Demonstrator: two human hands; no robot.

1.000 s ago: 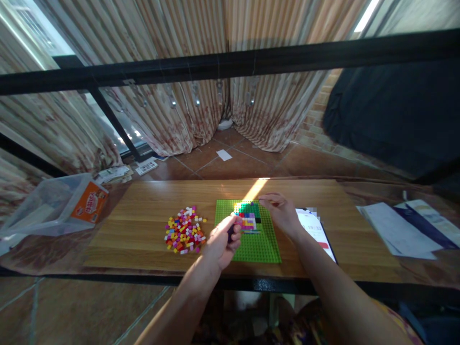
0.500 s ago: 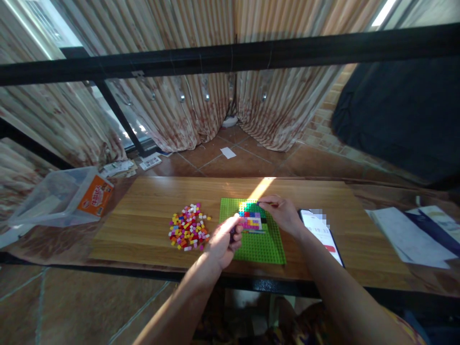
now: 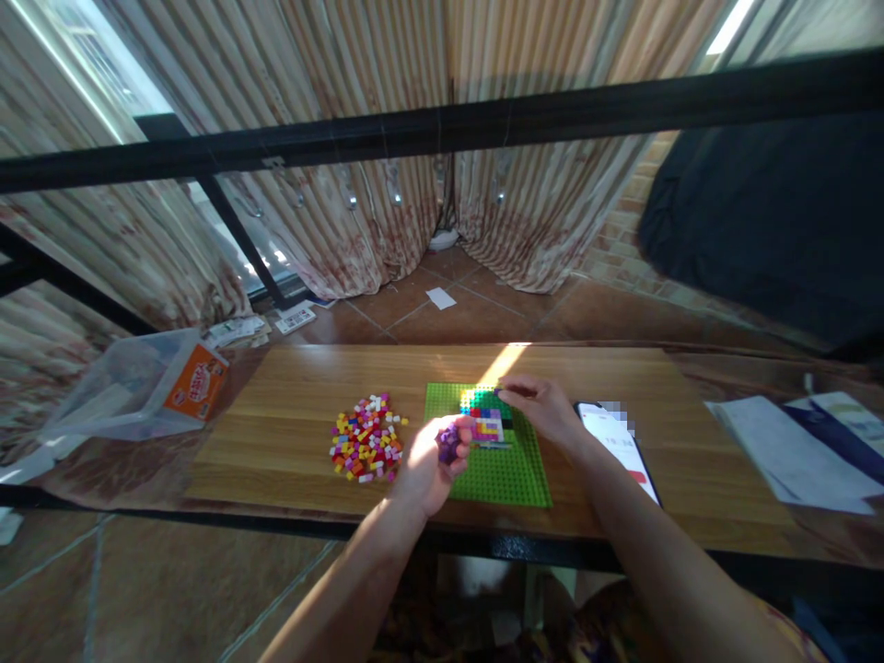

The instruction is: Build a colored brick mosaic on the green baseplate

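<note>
Green studded baseplate (image 3: 501,482), lying on the wooden tabletop (image 3: 276,433) beneath and between the two grips. The left hand (image 3: 429,465) covers part of its left side, and we find the far bricks of the multicoloured assembly (image 3: 489,427), just right of that grip, washed out by sunlight. Cupped palm up, this hand holds purple bricks (image 3: 448,444), too bunched for us to count. The right hand (image 3: 544,411) forms a narrow pinch above the plate's far right part; a dark purple piece (image 3: 498,393) shows at its fingertips, though we cannot tell whether it is gripped. Left of the left grip we note the loose brick pile (image 3: 366,440) and, farther out, a clear plastic bin (image 3: 131,373); right of the right grip, a partly pixelated smartphone (image 3: 613,440), then papers (image 3: 760,451). Compared with half a second earlier, the left thumb has uncovered the purple bricks; the right hand has scarcely moved.
</note>
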